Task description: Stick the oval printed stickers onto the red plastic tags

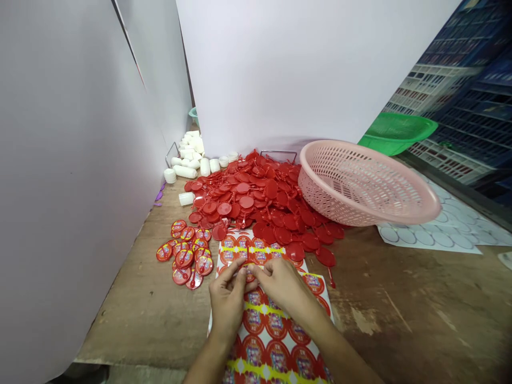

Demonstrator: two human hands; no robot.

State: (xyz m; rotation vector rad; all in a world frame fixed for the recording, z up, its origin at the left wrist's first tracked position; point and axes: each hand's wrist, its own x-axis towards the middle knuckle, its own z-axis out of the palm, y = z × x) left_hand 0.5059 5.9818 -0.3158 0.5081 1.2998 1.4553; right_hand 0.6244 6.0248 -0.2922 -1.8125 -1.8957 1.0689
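Note:
My left hand [231,290] and my right hand [278,280] meet over a sheet of round red and yellow stickers [266,337]. Between their fingertips is a red disc [249,273] with a sticker on its face, its thin handle pointing away from me. Both thumbs press on the disc. Behind the hands spreads a large heap of plain red discs with handles [256,194]. To the left lies a small pile of stickered discs [186,256].
A pink basket [368,184] stands at the right of the heap, partly over white sheets [432,234]. White cylindrical pieces [186,169] lie at the back left. A green basket [396,133] is farther right. White panels [280,69] border the wooden table [136,320].

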